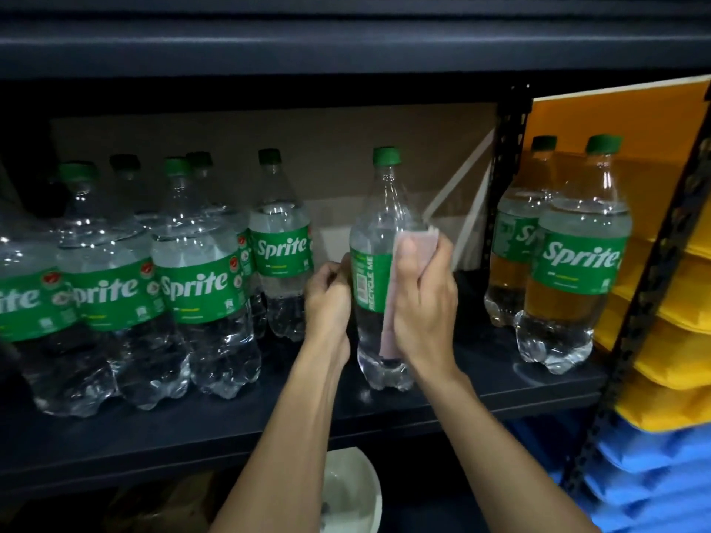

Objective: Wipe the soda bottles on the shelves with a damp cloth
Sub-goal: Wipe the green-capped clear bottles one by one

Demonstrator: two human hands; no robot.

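We look into a dim bay of a dark shelf (423, 413), with an upper board (346, 44) close overhead. Brown cardboard (327, 140) backs it, and a black perforated post (508, 148) stands at right. Beyond the post, yellow pads (661, 398) are stacked above blue pads (654, 478). A white bowl (350, 490) sits below.

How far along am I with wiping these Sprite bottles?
Done: nothing visibly marks any bottle as wiped, so I cannot tell. In hand: the middle bottle, held by your left grip while your right grip presses the pink cloth to its side. Left: possibly the left cluster and the right pair.
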